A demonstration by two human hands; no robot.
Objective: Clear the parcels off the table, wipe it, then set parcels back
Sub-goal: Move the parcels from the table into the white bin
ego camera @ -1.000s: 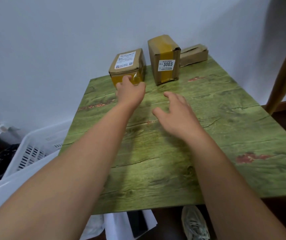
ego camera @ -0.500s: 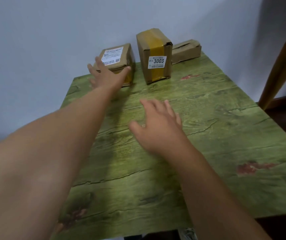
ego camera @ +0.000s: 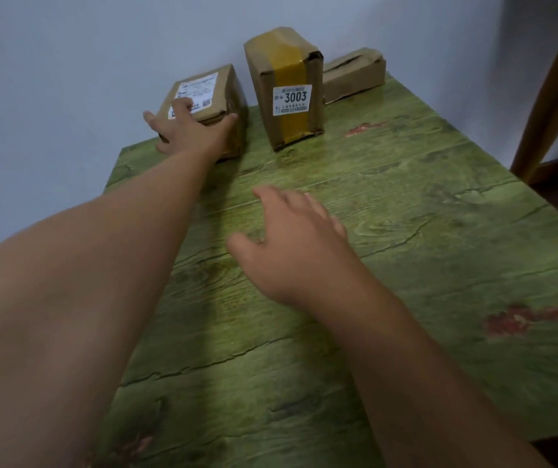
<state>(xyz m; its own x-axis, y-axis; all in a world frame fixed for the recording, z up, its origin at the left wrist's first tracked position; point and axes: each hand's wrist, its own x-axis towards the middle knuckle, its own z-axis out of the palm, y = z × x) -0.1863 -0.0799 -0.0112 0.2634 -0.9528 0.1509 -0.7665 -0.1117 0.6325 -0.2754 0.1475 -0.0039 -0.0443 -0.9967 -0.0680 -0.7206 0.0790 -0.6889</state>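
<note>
The table [ego camera: 405, 231] has a green wood-grain top w/ red worn spots and stands against a pale wall. At its far edge 3 cardboard parcels stand in a row: a low box [ego camera: 223, 96] on the left, a tall box [ego camera: 287, 89] marked 3003 in the middle, a flat box [ego camera: 355, 74] behind it on the right.

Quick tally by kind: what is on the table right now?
Cardboard parcels: 3 (low box under the left hand, upright box marked 3003, flat box at the back)
Hands over the table: 2 (the right hand holds nothing)
Total: 5
</note>
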